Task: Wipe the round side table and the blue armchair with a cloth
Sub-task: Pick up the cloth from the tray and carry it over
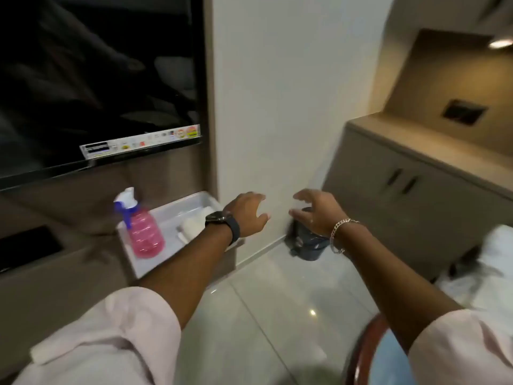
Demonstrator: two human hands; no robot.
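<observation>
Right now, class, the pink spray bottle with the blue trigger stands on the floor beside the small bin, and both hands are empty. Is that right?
Not quite. The head view shows the pink spray bottle standing in the white tray on the counter, not on the floor by the small bin. The left hand and right hand are indeed empty.

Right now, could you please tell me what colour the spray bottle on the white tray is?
The spray bottle is pink with a blue-and-white trigger head, head view.

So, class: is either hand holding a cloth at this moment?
No: the left hand and right hand are both open and empty, fingers spread in the air.
</observation>
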